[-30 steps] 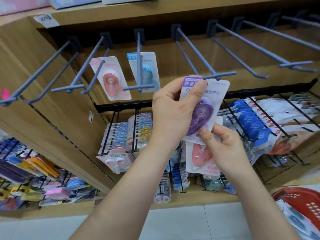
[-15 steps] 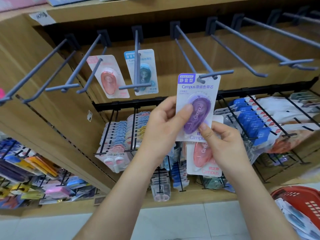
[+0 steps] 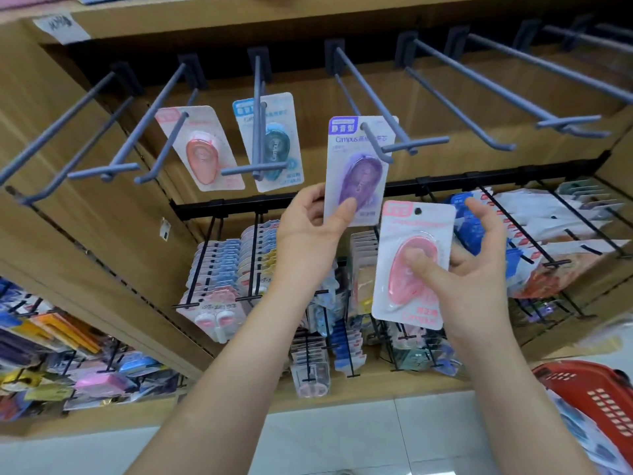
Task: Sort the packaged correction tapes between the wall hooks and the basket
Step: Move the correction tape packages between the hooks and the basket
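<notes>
- The red basket [image 3: 589, 399] sits at the lower right edge of view, down by the floor, with some packs lying in it (too blurred to tell which).
- The right hand [image 3: 476, 272] holds a pink pack [image 3: 407, 296] upright in front of the lower racks [image 3: 236, 258]. Its thumb presses on the blister and its fingers are curled behind the card. This pack is on no hook yet.
- The left hand [image 3: 308, 234] pinches the bottom edge of the purple pack [image 3: 356, 166], with the thumb on the front and the fingers behind.
- The top of the purple pack is at the front end of a grey hook [image 3: 373, 104]. The upturned tip shows in front of the card, so the pack looks threaded on only at the very end.
- The step in hand, as I judge it, is seating this pack. Slide it back along the wire with the card square to the wire, so the hole does not bind. Do not let go until it is past the upturned tip.
- A low pinch gives little control over the top of the card (the hole is at the far end from the fingers), so a slow push is safer than a flick.
- Further back, a hung pink pack [image 3: 202, 149] and a teal pack [image 3: 270, 142] each hang on their own hooks to the left. The one in the right hand probably belongs with its pink match.
</notes>
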Demonstrator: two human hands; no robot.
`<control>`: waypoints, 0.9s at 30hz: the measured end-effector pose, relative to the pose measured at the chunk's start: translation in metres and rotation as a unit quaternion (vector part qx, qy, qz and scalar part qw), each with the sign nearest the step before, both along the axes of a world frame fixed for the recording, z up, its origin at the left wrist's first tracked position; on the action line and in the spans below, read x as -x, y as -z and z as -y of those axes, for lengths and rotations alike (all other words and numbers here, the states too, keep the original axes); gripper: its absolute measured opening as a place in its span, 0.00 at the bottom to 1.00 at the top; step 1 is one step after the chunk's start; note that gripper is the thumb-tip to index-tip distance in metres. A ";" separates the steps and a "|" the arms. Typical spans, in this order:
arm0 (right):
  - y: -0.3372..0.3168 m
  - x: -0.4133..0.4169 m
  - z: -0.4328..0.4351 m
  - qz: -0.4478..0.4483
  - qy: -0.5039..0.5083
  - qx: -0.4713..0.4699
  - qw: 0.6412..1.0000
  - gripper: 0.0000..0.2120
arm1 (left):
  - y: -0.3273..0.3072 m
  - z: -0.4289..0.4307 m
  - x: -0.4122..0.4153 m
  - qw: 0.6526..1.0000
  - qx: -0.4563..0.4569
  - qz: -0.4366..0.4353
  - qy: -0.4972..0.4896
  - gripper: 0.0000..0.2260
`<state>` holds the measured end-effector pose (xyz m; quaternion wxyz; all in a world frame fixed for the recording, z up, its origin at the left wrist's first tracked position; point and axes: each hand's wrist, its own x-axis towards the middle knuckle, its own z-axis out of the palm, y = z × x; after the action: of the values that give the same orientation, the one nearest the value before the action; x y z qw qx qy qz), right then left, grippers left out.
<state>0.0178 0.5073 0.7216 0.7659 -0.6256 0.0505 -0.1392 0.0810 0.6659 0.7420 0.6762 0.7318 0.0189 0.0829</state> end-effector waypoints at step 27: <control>-0.010 -0.022 -0.136 -0.006 -0.304 0.195 0.933 0.09 | -0.049 -0.133 0.072 0.980 0.090 0.130 -0.124 0.02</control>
<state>0.0397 0.6437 0.7320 0.6345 -0.7488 -0.1653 0.0971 0.0091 0.7987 0.7906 0.7201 0.6432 0.0286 0.2588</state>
